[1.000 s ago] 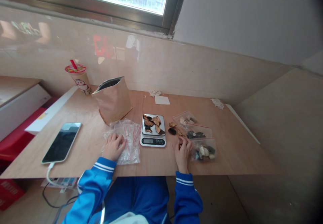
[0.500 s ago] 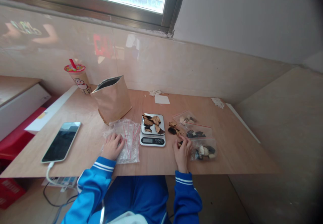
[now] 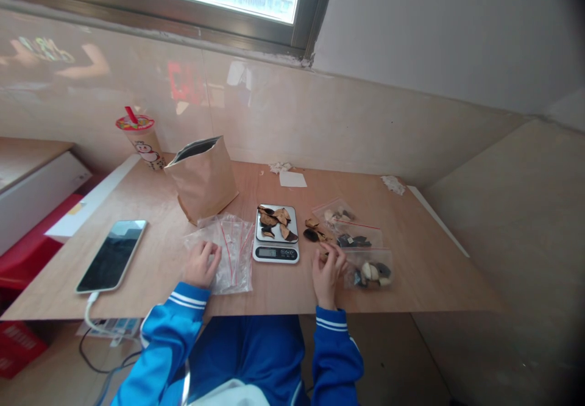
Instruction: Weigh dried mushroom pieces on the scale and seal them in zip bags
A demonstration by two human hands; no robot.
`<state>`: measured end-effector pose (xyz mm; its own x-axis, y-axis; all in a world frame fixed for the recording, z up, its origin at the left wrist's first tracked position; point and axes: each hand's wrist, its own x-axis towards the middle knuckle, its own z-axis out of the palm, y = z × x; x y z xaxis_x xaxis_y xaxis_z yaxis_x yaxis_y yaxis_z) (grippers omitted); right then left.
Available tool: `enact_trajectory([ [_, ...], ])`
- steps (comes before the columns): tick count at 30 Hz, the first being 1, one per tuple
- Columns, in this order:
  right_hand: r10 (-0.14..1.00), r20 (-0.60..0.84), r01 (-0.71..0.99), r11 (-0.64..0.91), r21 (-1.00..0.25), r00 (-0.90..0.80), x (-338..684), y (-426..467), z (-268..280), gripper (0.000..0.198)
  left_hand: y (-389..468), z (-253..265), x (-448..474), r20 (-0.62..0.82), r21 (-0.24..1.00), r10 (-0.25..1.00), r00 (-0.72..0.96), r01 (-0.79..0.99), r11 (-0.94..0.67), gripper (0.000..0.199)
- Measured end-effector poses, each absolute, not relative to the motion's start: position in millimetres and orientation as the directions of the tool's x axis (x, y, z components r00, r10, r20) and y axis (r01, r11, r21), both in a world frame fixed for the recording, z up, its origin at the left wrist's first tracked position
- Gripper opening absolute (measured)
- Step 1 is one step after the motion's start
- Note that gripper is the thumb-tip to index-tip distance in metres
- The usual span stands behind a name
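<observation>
My left hand [image 3: 202, 264] rests on several clear zip bags [image 3: 235, 256], its fingers loosely curled, the thumb apart and nothing visible in its grip. Curled brown-and-black dried pieces [image 3: 269, 218] lie on the plate of a small digital kitchen scale [image 3: 276, 253] between my hands; its display is lit but too small to read. My right hand [image 3: 328, 275], right of the scale, pinches a dried brown piece [image 3: 323, 258] between thumb and fingers. Just beyond it lie a few more loose dried pieces [image 3: 312, 234], one dark and cupped.
Filled zip bags [image 3: 372, 275] lie right of my right hand. An open brown paper pouch [image 3: 205, 180] stands behind the empty bags. At left are a phone [image 3: 112, 256] on a white cable and a drink cup [image 3: 148, 147]. A white card [image 3: 293, 179] lies near the wall.
My left hand has shifted slightly left, its fingers curling in more. The right fingers have turned a little around the dried piece. The pieces on the scale stay put.
</observation>
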<state>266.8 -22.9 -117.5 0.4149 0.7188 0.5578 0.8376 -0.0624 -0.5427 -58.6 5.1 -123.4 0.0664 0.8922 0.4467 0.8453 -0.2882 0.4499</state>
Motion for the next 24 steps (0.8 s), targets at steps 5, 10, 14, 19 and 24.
enact_trajectory([
  [5, 0.945, 0.323, 0.527, 0.245, -0.814, 0.059, 186, -30, -76, 0.024, -9, -98, -37, 0.695, 0.461, 0.719, 0.025, 0.751, -0.472, 0.011],
  [10, 0.986, 0.142, 0.389, 0.166, -0.906, -0.09, 151, -18, -54, 0.031, -12, -66, -18, 0.71, 0.566, 0.704, -0.011, 0.604, -0.561, 0.014],
  [14, 0.994, 0.087, 0.31, 0.104, -0.945, -0.069, 177, -6, -48, 0.034, 3, -49, -22, 0.62, 0.733, 0.724, -0.304, 0.553, -0.396, 0.022],
  [19, 0.949, 0.314, 0.478, 0.292, -0.829, -0.036, 205, 7, -48, 0.03, 29, -37, -17, 0.543, 0.792, 0.767, -0.342, 0.511, -0.333, 0.031],
  [24, 0.92, 0.392, 0.79, 0.258, -0.557, -0.024, 218, 18, -74, 0.028, 41, -33, -6, 0.479, 0.824, 0.796, -0.37, 0.502, -0.263, 0.031],
])
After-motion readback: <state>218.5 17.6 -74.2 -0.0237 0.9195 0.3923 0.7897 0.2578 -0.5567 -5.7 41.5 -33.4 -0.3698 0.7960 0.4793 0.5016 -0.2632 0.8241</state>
